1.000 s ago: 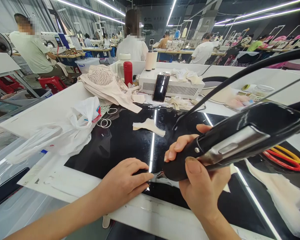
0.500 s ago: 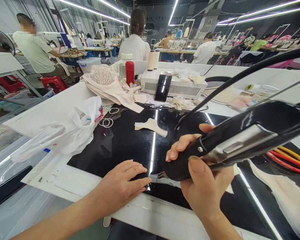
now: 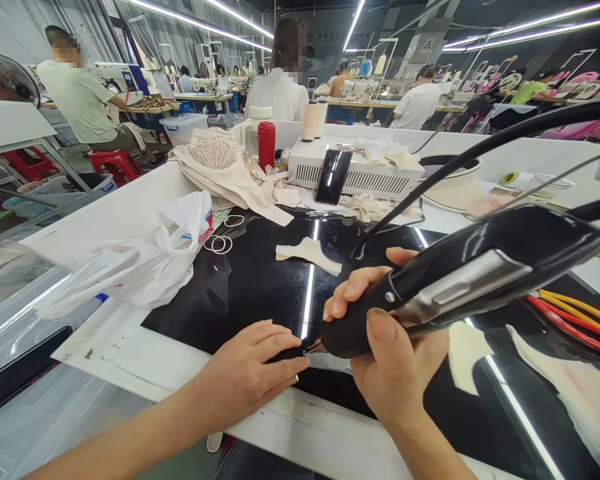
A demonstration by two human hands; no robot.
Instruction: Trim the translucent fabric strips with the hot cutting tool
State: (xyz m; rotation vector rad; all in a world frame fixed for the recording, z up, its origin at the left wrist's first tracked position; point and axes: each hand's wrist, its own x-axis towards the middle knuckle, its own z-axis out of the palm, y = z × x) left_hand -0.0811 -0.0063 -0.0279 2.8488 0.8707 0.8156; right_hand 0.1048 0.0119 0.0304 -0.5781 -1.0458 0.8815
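Observation:
My right hand [image 3: 395,353] is wrapped round a black handheld tool [image 3: 460,280] with a silver lever and a cable. The tool's metal tip points left, close above the glossy black sheet [image 3: 245,280]. Flat on that sheet, near its front edge, lies my left hand [image 3: 260,367], fingers spread and nothing visible in it. Its fingertips are close to the tool's tip. A cream fabric piece [image 3: 309,253] lies farther back on the sheet. Another cream piece [image 3: 467,353] is right of my right hand, partly behind it.
A white plastic bag [image 3: 165,247] and rubber bands [image 3: 219,245] are at the left. Behind are a beige bra [image 3: 225,167], a red bottle [image 3: 267,145], a phone [image 3: 333,176] and a white box [image 3: 380,180]. Red and yellow cables [image 3: 575,320] lie at the right. People sit beyond.
My right hand and the tool have moved slightly left, nearer my left hand, uncovering more of the cream piece at the right. The whole view has shifted a little.

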